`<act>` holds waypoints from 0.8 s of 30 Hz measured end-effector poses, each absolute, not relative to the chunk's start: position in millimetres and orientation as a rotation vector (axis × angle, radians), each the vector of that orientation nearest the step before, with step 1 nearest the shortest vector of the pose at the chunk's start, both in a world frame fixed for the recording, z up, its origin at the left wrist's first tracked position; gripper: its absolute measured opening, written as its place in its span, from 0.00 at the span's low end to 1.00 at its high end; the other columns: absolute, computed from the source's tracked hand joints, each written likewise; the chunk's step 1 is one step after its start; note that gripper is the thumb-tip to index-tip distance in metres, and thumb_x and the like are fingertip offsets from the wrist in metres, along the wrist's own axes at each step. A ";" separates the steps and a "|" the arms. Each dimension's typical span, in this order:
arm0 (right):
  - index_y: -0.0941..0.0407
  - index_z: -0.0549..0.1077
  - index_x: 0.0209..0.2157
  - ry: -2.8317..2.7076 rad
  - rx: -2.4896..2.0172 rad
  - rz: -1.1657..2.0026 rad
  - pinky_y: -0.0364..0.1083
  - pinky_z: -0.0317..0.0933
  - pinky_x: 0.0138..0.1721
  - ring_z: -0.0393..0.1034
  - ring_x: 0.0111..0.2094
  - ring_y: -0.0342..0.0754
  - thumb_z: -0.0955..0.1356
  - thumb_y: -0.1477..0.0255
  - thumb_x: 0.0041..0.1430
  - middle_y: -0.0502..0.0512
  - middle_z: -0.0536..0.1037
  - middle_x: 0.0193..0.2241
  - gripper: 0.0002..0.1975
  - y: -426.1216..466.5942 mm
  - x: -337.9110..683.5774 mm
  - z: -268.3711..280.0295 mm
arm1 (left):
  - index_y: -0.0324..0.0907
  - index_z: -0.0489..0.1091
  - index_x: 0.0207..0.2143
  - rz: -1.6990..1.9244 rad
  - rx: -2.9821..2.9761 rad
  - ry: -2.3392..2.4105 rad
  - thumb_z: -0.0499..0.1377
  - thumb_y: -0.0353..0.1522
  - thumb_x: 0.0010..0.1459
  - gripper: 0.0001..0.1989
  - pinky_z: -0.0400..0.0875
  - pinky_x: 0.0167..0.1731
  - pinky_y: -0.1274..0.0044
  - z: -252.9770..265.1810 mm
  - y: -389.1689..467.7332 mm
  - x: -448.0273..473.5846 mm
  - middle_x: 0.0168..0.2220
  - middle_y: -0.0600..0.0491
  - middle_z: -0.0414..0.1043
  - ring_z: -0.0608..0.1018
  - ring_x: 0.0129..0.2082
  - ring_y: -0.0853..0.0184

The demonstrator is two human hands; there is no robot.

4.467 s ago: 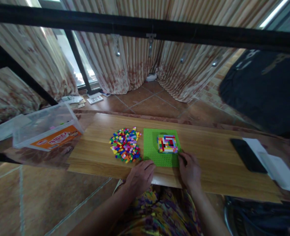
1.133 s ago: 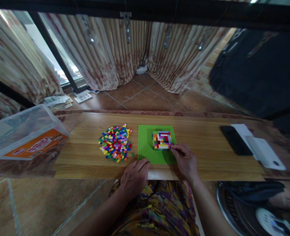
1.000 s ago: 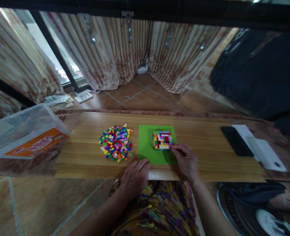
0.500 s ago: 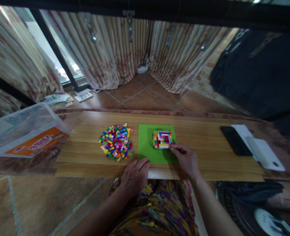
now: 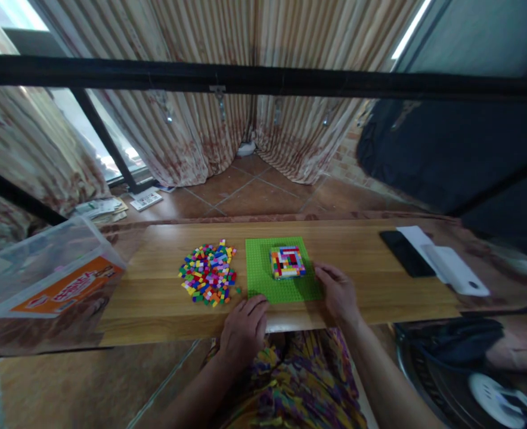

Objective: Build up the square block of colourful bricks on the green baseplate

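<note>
A green studded baseplate lies on the wooden table. On it stands a low, multicoloured block build of toy building bricks, a bit right of the plate's middle. My left hand rests at the table's front edge, its fingers laid flat on the plate's near left corner. Beside the plate's right edge is my right hand, apart from the build. Its fingers are loosely bent, and no brick shows in them. Left of the plate lies a loose heap of small coloured bricks, with a green brick near its right side.
A clear plastic box with an orange label stands left of the table. At the table's right end are a black phone-like slab and a white object. A dark bar crosses the view beyond.
My right hand has come away from the build's near right corner to the plate's right edge. My left hand stays on the plate. The camera has tilted up a little.
</note>
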State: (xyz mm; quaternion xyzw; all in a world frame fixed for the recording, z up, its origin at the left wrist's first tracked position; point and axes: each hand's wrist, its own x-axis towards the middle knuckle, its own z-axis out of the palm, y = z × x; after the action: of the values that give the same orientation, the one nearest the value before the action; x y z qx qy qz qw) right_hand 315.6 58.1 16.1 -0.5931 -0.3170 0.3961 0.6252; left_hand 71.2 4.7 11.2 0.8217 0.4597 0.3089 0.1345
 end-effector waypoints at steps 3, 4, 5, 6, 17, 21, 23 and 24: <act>0.56 0.80 0.35 -0.741 -1.345 0.845 0.48 0.68 0.39 0.74 0.35 0.47 0.75 0.57 0.44 0.55 0.82 0.34 0.20 68.1 316.0 21.4 | 0.42 0.73 0.47 0.980 2.134 1.356 0.54 0.27 0.62 0.13 0.76 0.46 0.72 19.3 11.1 72.1 0.47 0.46 0.76 0.79 0.46 0.63; 0.57 0.80 0.35 -0.776 -1.356 0.823 0.48 0.68 0.39 0.74 0.35 0.48 0.74 0.56 0.46 0.55 0.82 0.33 0.21 73.6 316.0 24.5 | 0.41 0.73 0.48 1.018 2.056 1.364 0.54 0.27 0.62 0.13 0.76 0.44 0.73 23.2 15.1 73.6 0.48 0.46 0.76 0.79 0.45 0.64; 0.57 0.80 0.36 -0.828 -1.372 0.805 0.48 0.68 0.39 0.74 0.35 0.48 0.73 0.54 0.47 0.55 0.82 0.33 0.21 80.0 315.8 28.1 | 0.41 0.72 0.49 1.053 1.988 1.369 0.53 0.28 0.63 0.14 0.76 0.42 0.74 27.4 20.5 75.7 0.48 0.45 0.75 0.79 0.44 0.65; 0.57 0.80 0.37 -0.898 -1.395 0.794 0.48 0.68 0.40 0.74 0.36 0.49 0.71 0.53 0.50 0.55 0.82 0.33 0.22 87.3 315.2 31.9 | 0.41 0.71 0.50 1.084 1.934 1.371 0.53 0.29 0.63 0.14 0.76 0.41 0.75 31.7 27.3 78.4 0.48 0.45 0.74 0.79 0.43 0.65; 0.57 0.70 0.55 -1.839 -1.962 0.209 0.54 0.55 0.57 0.64 0.56 0.56 0.58 0.64 0.69 0.64 0.71 0.56 0.21 151.8 252.2 63.2 | 0.40 0.68 0.52 1.233 1.351 1.246 0.55 0.41 0.62 0.19 0.61 0.61 0.62 39.2 145.9 131.3 0.55 0.43 0.70 0.72 0.57 0.58; 0.57 0.66 0.59 -2.002 -2.029 0.227 0.55 0.53 0.55 0.62 0.56 0.57 0.56 0.67 0.69 0.64 0.70 0.57 0.21 148.5 242.0 52.9 | 0.41 0.64 0.55 1.275 1.247 1.088 0.53 0.44 0.64 0.22 0.62 0.61 0.65 24.9 145.7 155.4 0.55 0.45 0.71 0.72 0.57 0.60; 0.57 0.66 0.59 -2.013 -2.038 0.244 0.54 0.53 0.54 0.62 0.55 0.57 0.55 0.64 0.70 0.63 0.71 0.57 0.22 147.6 243.9 48.4 | 0.42 0.59 0.60 1.336 1.236 1.022 0.54 0.43 0.64 0.26 0.60 0.63 0.66 18.9 138.2 161.7 0.58 0.44 0.68 0.70 0.59 0.61; 0.57 0.67 0.58 -2.019 -2.042 0.252 0.54 0.53 0.54 0.62 0.55 0.57 0.55 0.63 0.70 0.63 0.71 0.57 0.23 147.7 245.3 47.1 | 0.42 0.57 0.62 1.328 1.236 1.018 0.54 0.42 0.64 0.27 0.59 0.63 0.66 16.9 134.4 163.0 0.60 0.44 0.66 0.69 0.60 0.61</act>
State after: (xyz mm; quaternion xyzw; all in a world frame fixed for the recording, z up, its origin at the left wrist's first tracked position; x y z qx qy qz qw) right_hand 245.3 147.7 47.1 -0.7024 -0.6945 0.0867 0.1293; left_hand 163.0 134.4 16.9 0.5125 0.4222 0.5506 0.5060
